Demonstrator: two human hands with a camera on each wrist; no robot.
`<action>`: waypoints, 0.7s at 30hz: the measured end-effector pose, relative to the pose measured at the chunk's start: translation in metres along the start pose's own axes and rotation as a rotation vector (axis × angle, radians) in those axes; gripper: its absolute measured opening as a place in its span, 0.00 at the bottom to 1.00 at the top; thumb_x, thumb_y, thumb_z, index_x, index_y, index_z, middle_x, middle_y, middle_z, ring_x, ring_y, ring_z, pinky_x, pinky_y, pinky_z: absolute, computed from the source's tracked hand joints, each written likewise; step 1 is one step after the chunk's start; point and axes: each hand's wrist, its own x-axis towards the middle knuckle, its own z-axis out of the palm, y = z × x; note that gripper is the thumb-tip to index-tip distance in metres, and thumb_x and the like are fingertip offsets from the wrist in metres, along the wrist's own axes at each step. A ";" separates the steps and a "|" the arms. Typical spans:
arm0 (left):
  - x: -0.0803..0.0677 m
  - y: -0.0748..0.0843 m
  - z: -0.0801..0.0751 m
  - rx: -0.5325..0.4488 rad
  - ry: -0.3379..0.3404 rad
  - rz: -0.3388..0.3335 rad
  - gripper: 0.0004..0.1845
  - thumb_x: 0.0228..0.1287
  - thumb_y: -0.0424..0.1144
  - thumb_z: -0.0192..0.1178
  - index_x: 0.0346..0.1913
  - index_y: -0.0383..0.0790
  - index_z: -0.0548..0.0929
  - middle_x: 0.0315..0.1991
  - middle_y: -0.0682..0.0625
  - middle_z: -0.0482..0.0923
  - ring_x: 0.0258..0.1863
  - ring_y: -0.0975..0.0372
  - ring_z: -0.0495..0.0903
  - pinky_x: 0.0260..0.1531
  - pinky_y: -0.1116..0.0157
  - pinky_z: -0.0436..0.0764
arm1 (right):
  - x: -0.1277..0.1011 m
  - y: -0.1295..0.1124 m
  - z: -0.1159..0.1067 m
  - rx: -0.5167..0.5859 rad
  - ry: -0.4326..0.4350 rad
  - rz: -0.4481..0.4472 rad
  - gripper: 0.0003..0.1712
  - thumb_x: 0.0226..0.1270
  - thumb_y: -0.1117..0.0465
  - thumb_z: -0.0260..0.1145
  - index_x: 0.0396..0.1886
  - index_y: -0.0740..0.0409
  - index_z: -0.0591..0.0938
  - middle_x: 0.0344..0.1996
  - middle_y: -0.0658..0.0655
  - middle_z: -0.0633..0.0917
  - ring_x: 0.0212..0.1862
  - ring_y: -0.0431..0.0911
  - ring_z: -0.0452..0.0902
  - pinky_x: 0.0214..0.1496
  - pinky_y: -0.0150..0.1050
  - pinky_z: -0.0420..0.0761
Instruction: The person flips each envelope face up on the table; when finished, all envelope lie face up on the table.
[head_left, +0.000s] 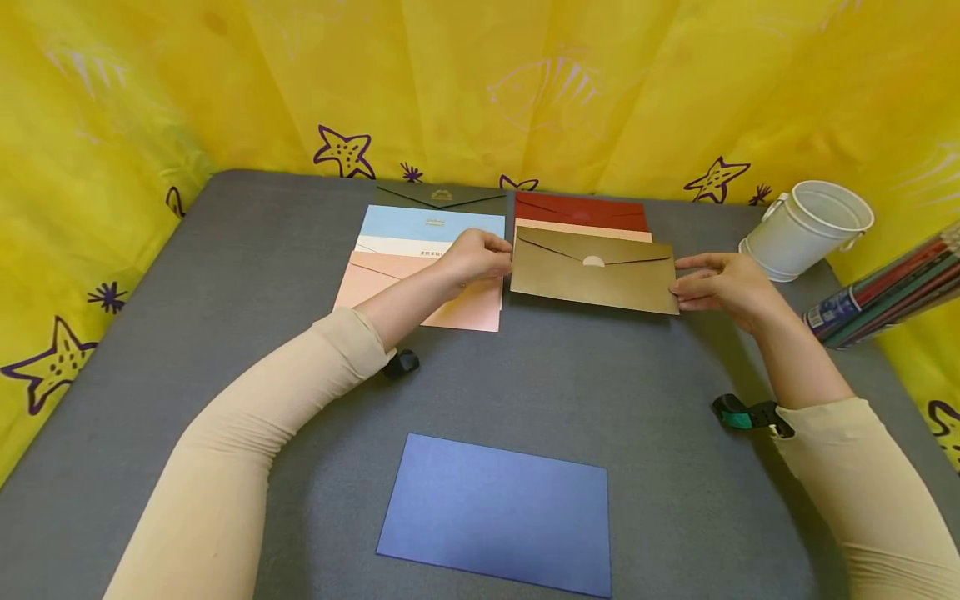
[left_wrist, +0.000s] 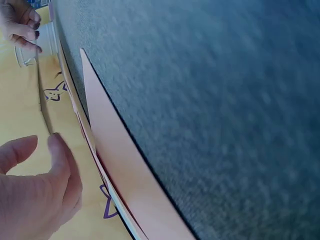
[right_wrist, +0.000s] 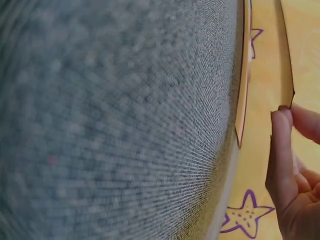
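Note:
A gold-brown envelope point(head_left: 592, 283) with a pale round seal hangs slightly above the table, a shadow beneath it. My right hand point(head_left: 723, 287) pinches its right edge between thumb and fingers. At its left edge my left hand point(head_left: 476, 258) holds on by the fingertips. Under and behind it lie a red envelope point(head_left: 581, 212) and a peach one point(head_left: 637, 236). Beneath my left forearm a pink envelope point(head_left: 468, 312) overlaps a white one point(head_left: 382, 244), a light blue one point(head_left: 397, 221) and a dark green one point(head_left: 405, 198). A plain blue envelope point(head_left: 498, 517) lies near the front.
A white metal bucket point(head_left: 810, 229) stands at the back right. Closer to the right edge is a clear cylinder of coloured pencils point(head_left: 885, 300). The grey table point(head_left: 225, 275) is backed by a yellow curtain point(head_left: 450, 75) with starfish and fish drawings.

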 end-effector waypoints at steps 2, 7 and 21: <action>0.001 0.000 0.003 -0.001 -0.027 -0.021 0.25 0.66 0.27 0.53 0.67 0.27 0.71 0.67 0.36 0.71 0.63 0.50 0.77 0.66 0.59 0.77 | 0.001 0.001 0.000 -0.029 -0.010 0.008 0.37 0.69 0.66 0.64 0.71 0.76 0.59 0.27 0.34 0.84 0.33 0.29 0.83 0.38 0.27 0.87; 0.003 -0.002 0.006 0.026 -0.066 -0.068 0.26 0.69 0.30 0.53 0.69 0.29 0.68 0.72 0.40 0.66 0.68 0.51 0.74 0.69 0.60 0.74 | 0.006 0.003 0.001 -0.058 -0.020 -0.003 0.37 0.68 0.68 0.64 0.70 0.78 0.58 0.25 0.34 0.84 0.31 0.29 0.83 0.37 0.26 0.86; 0.002 -0.002 0.009 0.100 -0.089 -0.094 0.27 0.72 0.34 0.51 0.71 0.29 0.66 0.74 0.40 0.63 0.71 0.53 0.70 0.72 0.59 0.70 | 0.012 0.003 0.009 -0.208 -0.058 0.029 0.38 0.62 0.69 0.68 0.68 0.78 0.62 0.30 0.40 0.80 0.31 0.28 0.80 0.37 0.23 0.83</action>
